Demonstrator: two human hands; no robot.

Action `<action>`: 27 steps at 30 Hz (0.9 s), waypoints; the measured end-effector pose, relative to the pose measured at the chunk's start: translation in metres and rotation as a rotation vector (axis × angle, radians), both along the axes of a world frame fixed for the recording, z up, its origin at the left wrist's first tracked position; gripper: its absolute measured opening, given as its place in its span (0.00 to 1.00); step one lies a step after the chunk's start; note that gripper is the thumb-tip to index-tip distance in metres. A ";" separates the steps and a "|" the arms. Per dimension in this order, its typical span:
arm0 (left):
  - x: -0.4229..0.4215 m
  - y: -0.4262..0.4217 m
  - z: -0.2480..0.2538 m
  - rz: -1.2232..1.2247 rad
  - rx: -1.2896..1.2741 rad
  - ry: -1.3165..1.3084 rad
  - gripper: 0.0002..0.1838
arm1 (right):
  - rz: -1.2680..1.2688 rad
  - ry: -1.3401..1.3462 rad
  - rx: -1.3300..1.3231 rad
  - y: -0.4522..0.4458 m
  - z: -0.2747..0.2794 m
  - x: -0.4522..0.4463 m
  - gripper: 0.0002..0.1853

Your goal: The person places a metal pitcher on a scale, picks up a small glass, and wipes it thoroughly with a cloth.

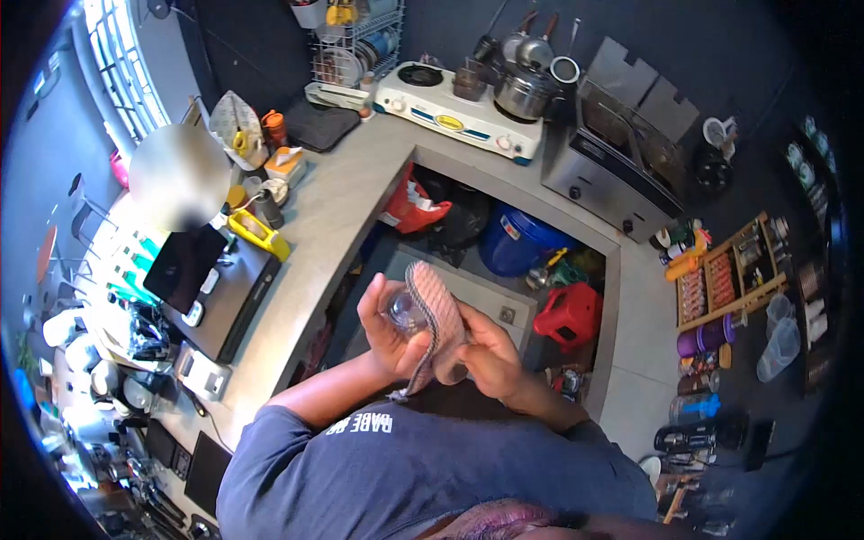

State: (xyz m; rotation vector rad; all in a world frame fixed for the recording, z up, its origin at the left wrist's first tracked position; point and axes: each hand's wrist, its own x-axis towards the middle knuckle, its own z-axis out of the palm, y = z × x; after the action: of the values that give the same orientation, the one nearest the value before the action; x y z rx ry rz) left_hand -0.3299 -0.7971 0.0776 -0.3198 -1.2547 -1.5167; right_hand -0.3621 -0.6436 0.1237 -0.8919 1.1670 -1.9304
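Now the left grip clasps a clear glass while the right grip clutches pink cloth.

Glare from the window, dark, warped outer edges

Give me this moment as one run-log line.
left hand: holding clear container | right hand: gripping pink cloth | contact: pink cloth against clear container | position: before dark T-shirt | nearby: counter

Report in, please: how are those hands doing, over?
Left hand: holding clear container. Right hand: holding pink cloth against it. Nothing visibly blocking either hand.
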 end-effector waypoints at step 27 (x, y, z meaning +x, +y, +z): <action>0.063 -0.213 -0.013 0.660 -0.441 -0.582 0.14 | 0.459 0.615 0.003 -0.298 -0.082 -0.072 0.13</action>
State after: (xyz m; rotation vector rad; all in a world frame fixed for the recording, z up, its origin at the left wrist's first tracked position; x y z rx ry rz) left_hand -0.2665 -1.0104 0.0644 0.2705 -1.9192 -0.7648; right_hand -0.4337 -0.9418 0.0416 -1.6610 1.1546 -1.3132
